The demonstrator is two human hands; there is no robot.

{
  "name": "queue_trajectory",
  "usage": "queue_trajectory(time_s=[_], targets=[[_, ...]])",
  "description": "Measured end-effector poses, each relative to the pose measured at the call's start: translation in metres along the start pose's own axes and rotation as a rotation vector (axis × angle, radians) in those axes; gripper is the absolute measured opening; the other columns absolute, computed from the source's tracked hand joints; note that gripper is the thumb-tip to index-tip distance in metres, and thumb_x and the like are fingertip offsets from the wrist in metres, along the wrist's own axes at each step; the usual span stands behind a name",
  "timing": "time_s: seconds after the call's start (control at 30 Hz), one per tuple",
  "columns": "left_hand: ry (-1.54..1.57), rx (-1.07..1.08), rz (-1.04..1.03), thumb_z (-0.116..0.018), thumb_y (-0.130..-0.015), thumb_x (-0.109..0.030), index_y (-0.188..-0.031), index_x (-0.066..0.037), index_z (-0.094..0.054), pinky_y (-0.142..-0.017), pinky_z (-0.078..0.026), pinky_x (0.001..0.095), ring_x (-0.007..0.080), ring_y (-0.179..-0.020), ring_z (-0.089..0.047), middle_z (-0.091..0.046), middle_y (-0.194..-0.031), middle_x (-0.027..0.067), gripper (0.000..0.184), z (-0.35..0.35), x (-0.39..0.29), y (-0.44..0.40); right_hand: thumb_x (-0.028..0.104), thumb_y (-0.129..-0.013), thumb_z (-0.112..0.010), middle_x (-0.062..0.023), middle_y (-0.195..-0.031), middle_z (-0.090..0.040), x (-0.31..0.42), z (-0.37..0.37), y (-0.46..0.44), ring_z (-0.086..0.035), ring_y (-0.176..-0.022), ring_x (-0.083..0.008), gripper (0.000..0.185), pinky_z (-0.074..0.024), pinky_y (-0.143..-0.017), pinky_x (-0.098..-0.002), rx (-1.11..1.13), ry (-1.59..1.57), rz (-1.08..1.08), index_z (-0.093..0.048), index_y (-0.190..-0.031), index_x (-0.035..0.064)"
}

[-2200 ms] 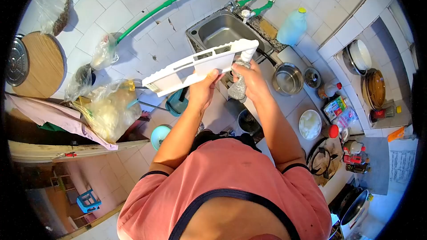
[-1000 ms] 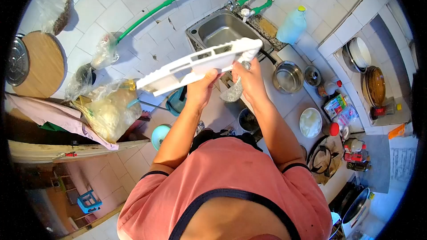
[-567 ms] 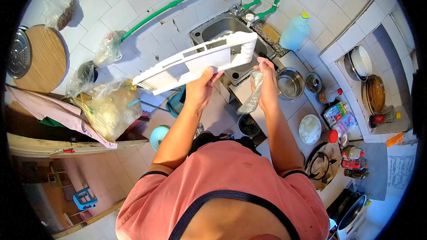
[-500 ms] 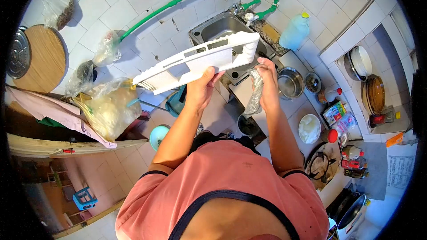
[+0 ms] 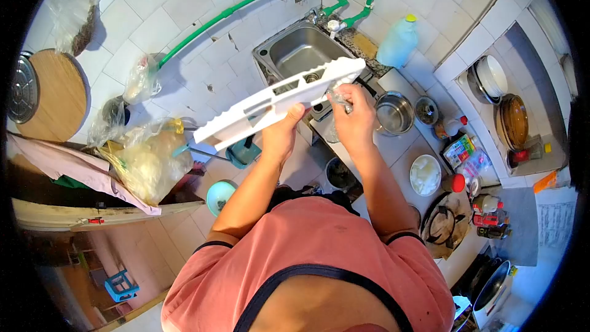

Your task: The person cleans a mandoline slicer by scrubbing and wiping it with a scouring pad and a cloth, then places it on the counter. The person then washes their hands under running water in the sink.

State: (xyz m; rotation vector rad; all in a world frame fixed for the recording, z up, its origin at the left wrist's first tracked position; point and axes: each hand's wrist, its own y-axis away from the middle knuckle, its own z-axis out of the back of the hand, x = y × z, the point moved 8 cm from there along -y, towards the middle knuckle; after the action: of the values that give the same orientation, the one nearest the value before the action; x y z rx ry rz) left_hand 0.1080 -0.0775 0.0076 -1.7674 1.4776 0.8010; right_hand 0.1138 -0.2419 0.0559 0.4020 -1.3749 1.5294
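Note:
A long white plastic panel [image 5: 228, 130] with rectangular openings and a scalloped edge is held up at a tilt in front of me, its right end higher. My left hand [image 5: 283, 135] is closed around its lower edge near the middle, thumb on the near face. My right hand [image 5: 356, 115] is closed on a silvery scouring pad [image 5: 336, 95] and presses it against the panel's right end. Part of the pad is hidden behind my fingers.
Beyond the panel is a steel sink [image 5: 301, 55]. To the right, the counter holds a steel pot [image 5: 394, 114], a white bowl [image 5: 425, 175] and several bottles. Plastic bags [image 5: 153, 160] hang at left. A turquoise basin [image 5: 220, 197] sits low down.
My right hand has moved up and left, bringing the scouring pad onto the panel's right end. The panel has lowered slightly. The view has shifted a little.

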Motion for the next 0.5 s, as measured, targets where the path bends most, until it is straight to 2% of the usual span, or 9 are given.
queue_trajectory(time_s=[0.03, 0.1, 0.17, 0.23, 0.27, 0.3, 0.33, 0.4, 0.5], targets=[[-0.056, -0.014, -0.014, -0.069, -0.080, -0.020, -0.121, 0.002, -0.044, -0.091, -0.045, 0.0346, 0.0220, -0.102, -0.054, -0.054, -0.114, 0.0133, 0.052, -0.003, 0.000, 0.003, 0.000, -0.072, -0.070, -0.0101, -0.082, -0.061, -0.004, 0.001, 0.000, -0.059, -0.075, -0.0151, 0.024, -0.0463, -0.067, -0.0261, -0.006, 0.001, 0.000, -0.056, -0.092, 0.0003], [-0.099, -0.031, -0.036, -0.067, -0.082, -0.022, -0.120, 0.004, -0.045, -0.090, -0.045, 0.0334, 0.0203, -0.099, -0.054, -0.055, -0.112, 0.0127, 0.052, -0.003, -0.003, 0.005, 0.006, -0.073, -0.068, -0.0163, -0.090, -0.057, 0.003, 0.004, -0.003, -0.060, -0.075, -0.0343, 0.036, -0.0472, -0.066, -0.0384, -0.031, 0.180, 0.135, -0.050, -0.104, 0.0061], [-0.172, -0.020, -0.014, -0.067, -0.081, -0.019, -0.125, -0.003, -0.041, -0.090, -0.045, 0.0377, 0.0228, -0.105, -0.053, -0.053, -0.116, 0.0105, 0.053, 0.008, 0.001, 0.004, 0.008, -0.073, -0.069, -0.0167, -0.092, -0.055, 0.008, 0.009, -0.009, -0.058, -0.075, -0.0360, 0.042, -0.0461, -0.065, -0.0408, -0.055, 0.163, 0.113, -0.045, -0.107, 0.0052], [-0.197, -0.029, -0.001, -0.065, -0.082, -0.018, -0.123, -0.002, -0.043, -0.087, -0.046, 0.0370, 0.0214, -0.102, -0.055, -0.054, -0.114, 0.0101, 0.049, 0.007, -0.004, 0.002, 0.009, -0.073, -0.070, -0.0181, -0.094, -0.057, -0.005, 0.009, -0.015, -0.058, -0.083, -0.0377, 0.040, -0.0466, -0.068, -0.0414, -0.007, -0.101, -0.225, -0.044, -0.103, 0.0030], [-0.238, -0.046, 0.018, -0.065, -0.082, -0.017, -0.121, -0.001, -0.045, -0.086, -0.046, 0.0353, 0.0203, -0.100, -0.055, -0.055, -0.112, 0.0098, 0.046, 0.007, -0.004, 0.001, 0.012, -0.073, -0.069, -0.0216, -0.091, -0.060, -0.025, -0.007, -0.014, -0.059, -0.081, -0.0397, 0.041, -0.0473, -0.068, -0.0440, 0.057, -0.159, -0.208, -0.042, -0.102, 0.0017], [-0.280, -0.061, 0.039, -0.065, -0.082, -0.017, -0.119, -0.001, -0.047, -0.084, -0.045, 0.0336, 0.0192, -0.098, -0.055, -0.056, -0.111, 0.0096, 0.044, 0.007, -0.003, 0.001, 0.012, -0.073, -0.069, -0.0216, -0.091, -0.060, -0.030, -0.009, -0.013, -0.059, -0.081, -0.0397, 0.041, -0.0473, -0.068, -0.0440, 0.054, -0.158, -0.213, -0.042, -0.102, 0.0017], [-0.281, -0.058, 0.040, -0.065, -0.082, -0.017, -0.119, -0.001, -0.047, -0.084, -0.045, 0.0336, 0.0192, -0.098, -0.055, -0.056, -0.111, 0.0096, 0.044, 0.005, -0.002, 0.000, 0.015, -0.075, -0.068, -0.0237, -0.087, -0.061, -0.031, -0.013, -0.014, -0.060, -0.079, -0.0406, 0.041, -0.0474, -0.068, -0.0454, 0.093, -0.014, -0.195, -0.043, -0.103, 0.0008], [-0.372, -0.065, -0.032, -0.065, -0.083, -0.019, -0.111, 0.005, -0.052, -0.082, -0.044, 0.0276, 0.0165, -0.093, -0.055, -0.059, -0.103, 0.0110, 0.040, 0.000, -0.006, -0.002, 0.025, -0.078, -0.064, -0.0271, -0.078, -0.061, -0.035, -0.018, -0.016, -0.060, -0.072, -0.0441, 0.040, -0.0466, -0.066, -0.0500, 0.111, 0.239, -0.142, -0.044, -0.101, -0.0009], [-0.394, -0.103, -0.139, -0.065, -0.081, -0.014, -0.110, 0.005, -0.053, -0.082, -0.044, 0.0267, 0.0153, -0.094, -0.054, -0.059, -0.102, 0.0108, 0.036, -0.013, -0.006, 0.000, 0.028, -0.079, -0.062, -0.0273, -0.077, -0.061, -0.043, -0.033, -0.013, -0.059, -0.074, -0.0458, 0.039, -0.0464, -0.068, -0.0504, 0.244, 0.317, -0.237, -0.044, -0.098, -0.0013]])
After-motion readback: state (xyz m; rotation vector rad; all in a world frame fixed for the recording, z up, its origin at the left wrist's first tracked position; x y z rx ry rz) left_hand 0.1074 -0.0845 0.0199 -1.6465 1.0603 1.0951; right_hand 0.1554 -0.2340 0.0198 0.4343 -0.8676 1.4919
